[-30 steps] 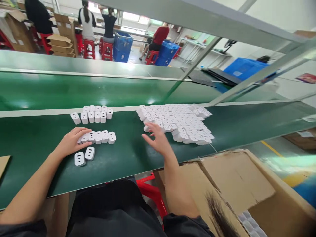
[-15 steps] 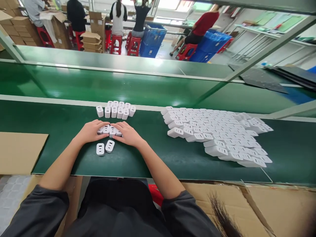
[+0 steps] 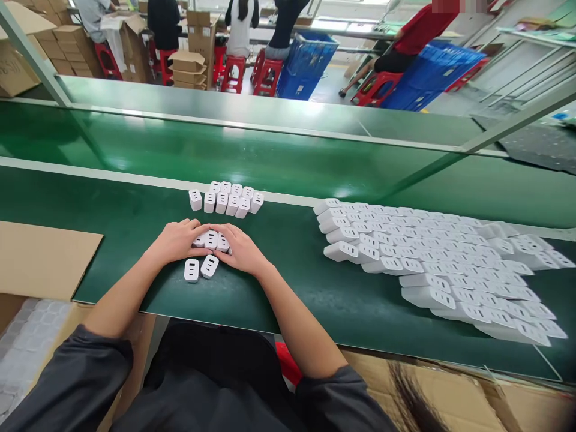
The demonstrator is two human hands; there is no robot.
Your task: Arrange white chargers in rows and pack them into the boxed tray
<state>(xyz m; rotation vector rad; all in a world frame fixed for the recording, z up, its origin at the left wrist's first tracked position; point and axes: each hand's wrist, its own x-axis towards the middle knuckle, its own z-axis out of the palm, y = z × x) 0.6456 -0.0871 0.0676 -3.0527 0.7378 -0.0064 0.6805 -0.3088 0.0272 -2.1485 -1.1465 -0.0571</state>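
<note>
Several white USB chargers (image 3: 210,240) stand bunched between my hands on the green work surface, their port faces up. My left hand (image 3: 183,240) curls around the left side of this bunch, thumb in front and fingers behind. From the right, my right hand (image 3: 236,247) closes around the other side in the same way. The outer chargers are partly hidden by my fingers. Just in front of my hands, two more chargers stand apart from the bunch, one straight (image 3: 191,271) and one turned (image 3: 209,266). Behind my hands is a small group of chargers (image 3: 221,203).
A large block of upright white chargers (image 3: 427,252) covers the right of the green surface (image 3: 297,282). A cardboard sheet (image 3: 45,255) lies at the left edge. Metal frame bars cross behind. Beyond them, people sit on red stools (image 3: 233,73) near blue bins (image 3: 306,65) and cartons.
The camera view has shifted, so the surface and the chargers appear further right. My hands have pressed in around the bunch, and its middle charger now shows more fully between them.
</note>
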